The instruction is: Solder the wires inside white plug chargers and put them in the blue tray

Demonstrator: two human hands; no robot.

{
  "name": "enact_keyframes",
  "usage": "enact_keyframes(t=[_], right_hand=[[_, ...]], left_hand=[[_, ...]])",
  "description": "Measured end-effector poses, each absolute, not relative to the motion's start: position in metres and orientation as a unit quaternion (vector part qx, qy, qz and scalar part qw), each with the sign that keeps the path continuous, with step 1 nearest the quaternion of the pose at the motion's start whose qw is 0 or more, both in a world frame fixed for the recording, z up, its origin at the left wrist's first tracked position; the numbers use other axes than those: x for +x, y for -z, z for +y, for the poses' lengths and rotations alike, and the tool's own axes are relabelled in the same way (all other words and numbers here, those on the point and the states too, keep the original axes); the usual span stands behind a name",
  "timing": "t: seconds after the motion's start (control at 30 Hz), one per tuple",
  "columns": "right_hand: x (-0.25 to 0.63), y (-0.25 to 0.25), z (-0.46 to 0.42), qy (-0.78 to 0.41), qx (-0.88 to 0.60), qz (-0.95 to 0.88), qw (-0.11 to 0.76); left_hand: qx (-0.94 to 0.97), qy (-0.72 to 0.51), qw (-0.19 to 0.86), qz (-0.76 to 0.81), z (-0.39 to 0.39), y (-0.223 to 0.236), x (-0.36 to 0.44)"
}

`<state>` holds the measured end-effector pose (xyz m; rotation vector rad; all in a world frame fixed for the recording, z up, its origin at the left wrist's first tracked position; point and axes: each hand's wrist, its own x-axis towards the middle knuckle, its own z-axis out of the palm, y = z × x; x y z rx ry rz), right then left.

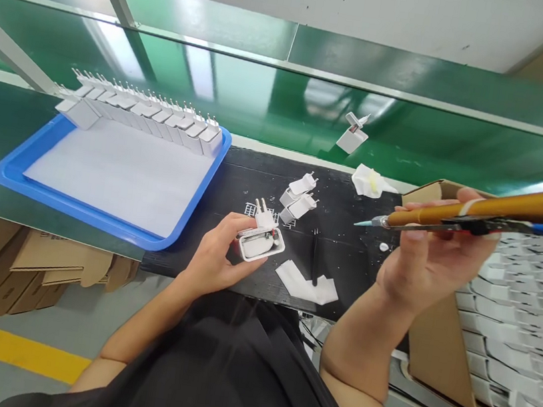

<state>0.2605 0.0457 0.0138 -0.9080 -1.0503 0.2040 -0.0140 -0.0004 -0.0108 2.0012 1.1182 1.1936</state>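
Observation:
My left hand point(218, 253) grips a white plug charger point(261, 246) over the black mat. Its pronged lid stands tilted at the opening, and some inner parts show inside. Raised at the right, my right hand point(428, 259) is closed around a gold glue dispenser point(426, 215) with a pale blue nozzle. The nozzle tip points left, apart from the charger. Two more white chargers point(300, 197) stand on the mat just beyond my left hand. Black tweezers point(314, 257) lie between my hands, their lower end at a folded white paper point(303, 283).
A blue tray point(176, 234) at the left holds a row of white chargers along its far side. A cardboard box point(438, 348) full of white chargers stands at the right. Another charger point(352, 137) sits farther back, and crumpled tissue point(368, 181) lies near the mat's far edge.

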Motion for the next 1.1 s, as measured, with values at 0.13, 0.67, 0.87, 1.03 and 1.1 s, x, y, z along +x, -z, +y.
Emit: enact_keyframes(t=[0.13,0.67,0.87,1.03,1.1], right_hand=[[0.261,-0.014,0.047,-0.092,-0.402,-0.488,0.769],[0.267,-0.009,0.048,-0.088,-0.388,-0.499,0.77],[0.265,-0.01,0.046,-0.087,-0.415,-0.484,0.765],[0.266,-0.01,0.045,-0.095,-0.43,-0.471,0.765],[0.266,-0.009,0.046,-0.101,-0.429,-0.461,0.77]], left_hand=[[0.732,-0.404,0.295,0.463,0.003,0.026,-0.021],[0.656,-0.292,0.45,0.531,0.033,0.047,-0.017],[0.675,-0.349,0.416,0.499,0.033,0.058,-0.008],[0.765,-0.295,0.325,0.472,0.031,0.05,-0.014],[0.799,-0.258,0.305,0.45,0.028,0.042,-0.018]])
